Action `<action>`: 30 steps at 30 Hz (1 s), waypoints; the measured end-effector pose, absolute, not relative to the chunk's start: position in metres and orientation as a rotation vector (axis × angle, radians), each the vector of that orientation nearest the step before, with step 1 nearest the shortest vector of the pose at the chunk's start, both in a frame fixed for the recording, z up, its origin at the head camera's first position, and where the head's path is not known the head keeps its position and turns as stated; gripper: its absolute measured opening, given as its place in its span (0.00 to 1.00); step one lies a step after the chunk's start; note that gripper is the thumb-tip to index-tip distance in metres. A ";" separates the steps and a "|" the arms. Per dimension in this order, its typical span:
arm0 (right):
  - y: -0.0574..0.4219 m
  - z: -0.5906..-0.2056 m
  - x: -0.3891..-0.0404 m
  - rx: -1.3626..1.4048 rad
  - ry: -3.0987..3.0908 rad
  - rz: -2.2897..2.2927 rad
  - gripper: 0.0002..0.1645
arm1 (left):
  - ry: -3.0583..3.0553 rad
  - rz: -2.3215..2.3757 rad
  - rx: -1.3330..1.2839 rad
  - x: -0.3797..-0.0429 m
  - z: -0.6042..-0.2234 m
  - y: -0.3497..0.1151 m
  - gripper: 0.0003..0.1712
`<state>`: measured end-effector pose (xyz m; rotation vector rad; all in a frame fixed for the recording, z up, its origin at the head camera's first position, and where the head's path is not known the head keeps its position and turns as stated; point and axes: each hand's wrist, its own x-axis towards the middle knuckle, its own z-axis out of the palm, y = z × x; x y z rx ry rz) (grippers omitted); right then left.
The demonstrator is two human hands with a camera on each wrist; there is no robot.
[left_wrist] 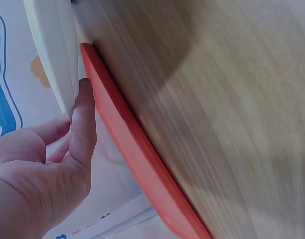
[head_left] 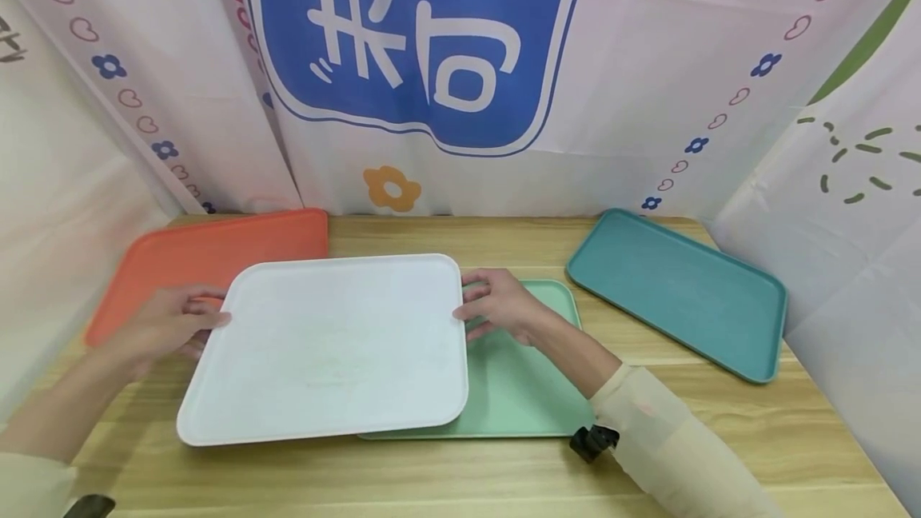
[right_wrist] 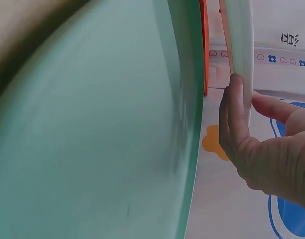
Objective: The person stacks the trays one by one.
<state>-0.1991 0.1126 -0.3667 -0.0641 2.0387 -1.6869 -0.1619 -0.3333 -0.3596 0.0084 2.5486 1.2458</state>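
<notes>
White tray (head_left: 324, 346): held clear of the wooden table (head_left: 460, 482), partly over the left part of the green tray (head_left: 532, 390). Judged light and stiff, probably smooth enough to slip under a loose pinch; unlikely to be fragile. Best hold: opposite short rims, thumbs above, fingers supporting below, as at present. Left hand (head_left: 161, 324): narrow pinch on the left rim. Right hand (head_left: 507, 306): matching pinch on the right rim, fingers spread beneath, above the green tray. Orange tray (head_left: 237, 245) lies behind the left hand; teal tray (head_left: 683, 294) lies apart, far right.
</notes>
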 end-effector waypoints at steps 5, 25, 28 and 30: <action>0.116 -0.367 -0.197 -0.067 2.044 -1.690 0.34 | 2.516 1.274 -0.003 -0.164 -0.360 -0.332 0.35; 0.142 -0.367 -0.200 0.037 2.120 -1.744 0.24 | 2.510 1.268 -0.091 -0.171 -0.353 -0.306 0.47; 0.147 -0.367 -0.200 0.041 2.133 -1.738 0.23 | 2.515 1.251 -0.086 -0.172 -0.352 -0.300 0.47; 0.150 -0.368 -0.200 0.039 2.137 -1.733 0.22 | 2.508 1.252 -0.088 -0.172 -0.352 -0.296 0.46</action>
